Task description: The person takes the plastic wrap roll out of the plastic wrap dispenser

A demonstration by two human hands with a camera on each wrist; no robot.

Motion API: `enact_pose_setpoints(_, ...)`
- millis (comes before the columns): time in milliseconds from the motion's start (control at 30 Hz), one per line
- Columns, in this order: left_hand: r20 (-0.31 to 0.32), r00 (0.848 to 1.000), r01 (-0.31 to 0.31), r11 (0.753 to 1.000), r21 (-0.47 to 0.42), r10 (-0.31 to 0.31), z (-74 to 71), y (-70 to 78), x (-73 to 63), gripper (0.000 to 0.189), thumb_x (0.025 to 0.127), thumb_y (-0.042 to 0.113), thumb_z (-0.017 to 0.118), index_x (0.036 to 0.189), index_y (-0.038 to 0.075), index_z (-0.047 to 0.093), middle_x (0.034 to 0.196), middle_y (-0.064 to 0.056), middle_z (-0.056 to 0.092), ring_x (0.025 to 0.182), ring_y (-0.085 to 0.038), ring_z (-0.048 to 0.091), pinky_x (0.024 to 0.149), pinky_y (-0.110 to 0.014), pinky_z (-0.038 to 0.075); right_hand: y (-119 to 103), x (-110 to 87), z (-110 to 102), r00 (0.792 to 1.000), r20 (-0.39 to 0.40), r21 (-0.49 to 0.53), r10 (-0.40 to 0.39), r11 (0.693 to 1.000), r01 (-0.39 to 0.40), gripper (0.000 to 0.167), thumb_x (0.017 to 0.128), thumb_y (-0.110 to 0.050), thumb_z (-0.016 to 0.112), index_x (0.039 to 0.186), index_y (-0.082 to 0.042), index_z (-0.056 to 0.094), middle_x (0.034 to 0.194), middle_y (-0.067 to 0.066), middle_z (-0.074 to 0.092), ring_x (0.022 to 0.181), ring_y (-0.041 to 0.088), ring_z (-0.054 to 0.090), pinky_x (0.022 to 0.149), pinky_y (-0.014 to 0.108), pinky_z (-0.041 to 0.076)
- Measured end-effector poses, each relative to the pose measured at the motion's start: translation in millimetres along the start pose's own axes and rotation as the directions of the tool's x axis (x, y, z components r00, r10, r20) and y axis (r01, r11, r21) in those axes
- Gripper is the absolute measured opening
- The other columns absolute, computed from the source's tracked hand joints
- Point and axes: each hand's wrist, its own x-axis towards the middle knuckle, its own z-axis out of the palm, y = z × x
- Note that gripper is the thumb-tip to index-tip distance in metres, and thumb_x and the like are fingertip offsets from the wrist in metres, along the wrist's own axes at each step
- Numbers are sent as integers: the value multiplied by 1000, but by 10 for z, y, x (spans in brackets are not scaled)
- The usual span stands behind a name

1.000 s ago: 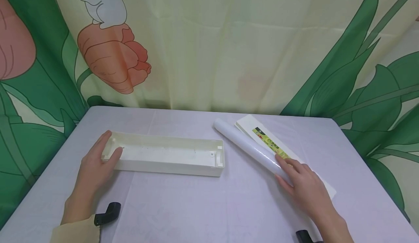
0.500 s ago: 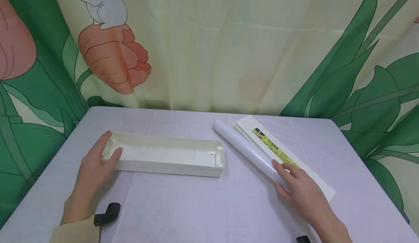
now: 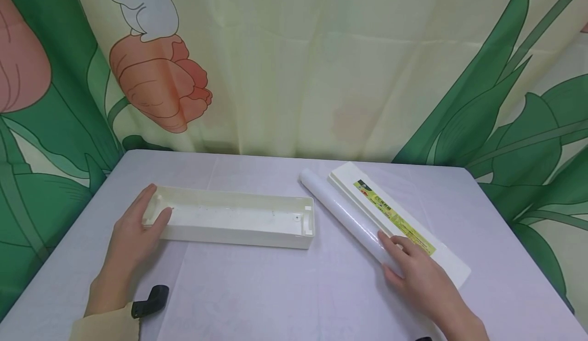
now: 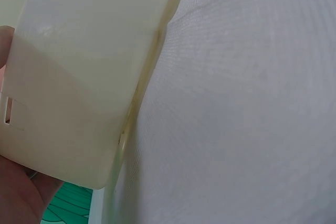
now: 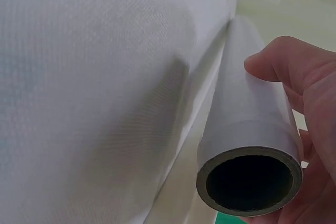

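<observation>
On the left of the table lies a long white plastic box (image 3: 234, 237), open on top. My left hand (image 3: 133, 231) grips its left end, thumb at the near wall and fingers at the far corner. In the left wrist view the box's near wall (image 4: 89, 77) has a small slot. A roll of plastic wrap (image 3: 342, 207) slants across the right side, with my right hand (image 3: 418, 277) holding its near part between thumb and fingers. The right wrist view shows the roll's hollow core end. Beside it lies a long white lid (image 3: 443, 259) with a yellow-green label.
A pale cloth (image 3: 257, 290) covers the table. Behind it hangs a curtain (image 3: 294, 65) printed with a rabbit, a carrot and leaves. A black camera mount (image 3: 153, 300) sticks out from the left wrist.
My right hand has shifted slightly left and nearer, and the near part of the roll has swung left with it. More of the lid's label shows. The left hand and box stay put.
</observation>
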Motion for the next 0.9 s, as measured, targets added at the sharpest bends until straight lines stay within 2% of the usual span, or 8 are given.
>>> enact_pose_setpoints(400, 7, 1000, 6, 1000, 9, -6, -3, 8, -5, 67, 103, 29, 55, 158, 2, 28, 160, -24, 29, 146, -46, 25, 116, -64, 21, -49, -8, 33, 989, 120, 25, 89, 995, -93, 70, 84, -18, 81, 148, -12, 53, 127, 14, 60, 105, 31, 63, 85, 54, 57)
enact_pose_setpoints(900, 16, 1000, -5, 1000, -3, 5, 0, -11, -9, 67, 104, 29, 54, 158, 2, 27, 161, -24, 28, 147, -46, 24, 117, -64, 20, -51, -33, 60, 988, 120, 22, 96, 995, -99, 74, 81, -19, 84, 148, -15, 53, 123, 11, 60, 100, 27, 62, 82, 50, 59)
